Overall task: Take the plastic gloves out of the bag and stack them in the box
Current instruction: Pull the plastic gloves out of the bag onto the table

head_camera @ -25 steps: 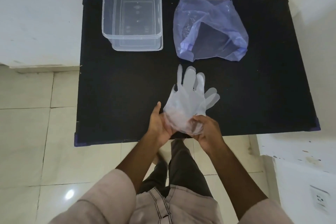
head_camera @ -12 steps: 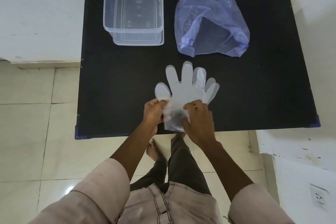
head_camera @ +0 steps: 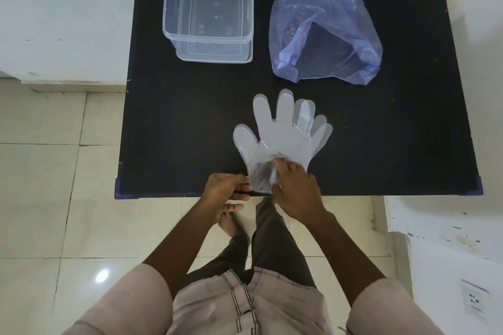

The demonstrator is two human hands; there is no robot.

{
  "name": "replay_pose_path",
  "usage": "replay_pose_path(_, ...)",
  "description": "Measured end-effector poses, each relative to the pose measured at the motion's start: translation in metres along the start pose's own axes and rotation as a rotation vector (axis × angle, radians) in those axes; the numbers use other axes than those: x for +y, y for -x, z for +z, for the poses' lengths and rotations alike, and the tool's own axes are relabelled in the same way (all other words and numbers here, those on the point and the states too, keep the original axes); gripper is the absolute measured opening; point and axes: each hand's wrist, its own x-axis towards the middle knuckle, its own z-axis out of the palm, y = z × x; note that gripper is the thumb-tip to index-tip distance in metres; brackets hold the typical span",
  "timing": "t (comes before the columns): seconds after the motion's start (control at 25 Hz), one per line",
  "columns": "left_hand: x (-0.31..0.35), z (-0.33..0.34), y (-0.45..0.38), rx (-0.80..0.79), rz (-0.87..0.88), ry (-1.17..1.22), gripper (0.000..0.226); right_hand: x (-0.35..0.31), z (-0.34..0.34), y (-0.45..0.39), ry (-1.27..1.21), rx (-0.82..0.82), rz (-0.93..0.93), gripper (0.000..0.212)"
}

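Observation:
A clear plastic glove [head_camera: 281, 130] lies spread flat near the front edge of the black table [head_camera: 168, 122], fingers pointing away from me. A second glove seems to lie under it, its fingertips showing at the right. My left hand [head_camera: 227, 189] pinches the cuff at the table's front edge. My right hand [head_camera: 295, 189] rests on the cuff, fingers pressing it down. The clear box [head_camera: 209, 15] stands at the back left with nothing visible inside. The crumpled purple bag [head_camera: 324, 35] lies at the back right, mouth toward me.
The table stands against a white wall [head_camera: 68, 8]. Tiled floor [head_camera: 40, 198] lies to the left and below. My legs and one bare foot [head_camera: 231, 223] show under the table's front edge. A wall socket [head_camera: 475, 300] is at the lower right.
The glove was held up crumpled between both hands; it has been laid down and flattened on the table. My right hand now lies on the cuff, my left at its left corner.

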Motion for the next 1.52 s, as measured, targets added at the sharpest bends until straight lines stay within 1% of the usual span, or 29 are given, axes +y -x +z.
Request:
replay_pose_path(0.04, 0.000, 0.000, 0.000, -0.003, -0.003, -0.014, 0.020, 0.002, 0.003, 0.000, -0.006, -0.029, 0.013, 0.050)
replay_pose_path(0.12, 0.000, 0.000, -0.001, -0.001, 0.001, -0.020, 0.022, 0.002, 0.004, 0.001, 0.011, -0.003, -0.004, 0.053)
replay_pose_path(0.2, 0.001, 0.000, 0.000, 0.004, 0.012, -0.007, 0.025, -0.001, 0.006, 0.003, 0.020, 0.116, -0.065, 0.053)
replay_pose_path(0.28, 0.002, 0.000, 0.000, -0.003, 0.018, 0.009, 0.027, -0.008, 0.006, 0.006, -0.009, 0.276, -0.127, 0.046)
replay_pose_path(0.32, 0.003, 0.000, 0.000, -0.003, 0.020, 0.016, 0.029, -0.013, 0.005, 0.008, -0.039, 0.301, -0.132, 0.047)
replay_pose_path(0.36, 0.003, 0.000, 0.000, 0.003, 0.021, 0.023, 0.029, -0.019, 0.004, 0.008, -0.075, 0.269, -0.116, 0.049)
replay_pose_path(0.48, 0.003, 0.001, 0.001, 0.016, 0.024, 0.032, 0.031, -0.031, 0.007, 0.007, -0.166, 0.046, 0.007, 0.052)
replay_pose_path(0.52, 0.003, 0.001, 0.001, 0.016, 0.024, 0.032, 0.031, -0.034, 0.009, 0.006, -0.186, 0.019, 0.037, 0.049)
replay_pose_path(0.68, 0.004, 0.000, 0.002, 0.009, 0.022, 0.027, 0.032, -0.035, 0.012, 0.003, -0.266, 0.044, 0.141, 0.030)
replay_pose_path(0.84, 0.005, 0.000, 0.002, 0.013, 0.028, 0.016, 0.031, -0.034, 0.011, -0.001, -0.463, 0.079, 0.232, 0.020)
replay_pose_path(0.96, 0.004, 0.002, 0.003, 0.027, 0.036, 0.007, 0.027, -0.030, 0.010, -0.004, -0.591, 0.092, 0.276, 0.023)
replay_pose_path(1.08, 0.002, 0.007, -0.001, 0.085, 0.084, -0.099, 0.015, -0.029, 0.007, -0.003, -0.664, 0.106, 0.324, 0.020)
replay_pose_path(1.16, -0.001, 0.008, -0.005, 0.129, 0.123, -0.176, 0.009, -0.028, 0.004, -0.003, -0.685, 0.123, 0.330, 0.019)
replay_pose_path(1.28, -0.006, 0.006, -0.012, 0.171, 0.167, -0.224, 0.011, -0.024, -0.003, -0.004, -0.649, 0.144, 0.328, 0.018)
replay_pose_path(1.36, -0.008, 0.004, -0.015, 0.201, 0.216, -0.290, 0.011, -0.019, -0.007, -0.005, -0.641, 0.158, 0.334, 0.016)
replay_pose_path(1.4, -0.009, 0.002, -0.014, 0.236, 0.270, -0.349, 0.011, -0.017, -0.008, -0.005, -0.647, 0.167, 0.342, 0.015)
replay_pose_path(1.44, -0.012, 0.001, -0.012, 0.288, 0.355, -0.429, 0.014, -0.015, -0.009, -0.006, -0.656, 0.175, 0.353, 0.015)
replay_pose_path(1.48, -0.018, 0.000, -0.008, 0.353, 0.488, -0.530, 0.019, -0.013, -0.009, -0.006, -0.660, 0.178, 0.362, 0.015)
replay_pose_path(1.52, -0.025, 0.000, -0.003, 0.411, 0.671, -0.653, 0.025, -0.012, -0.009, -0.007, -0.655, 0.177, 0.369, 0.016)
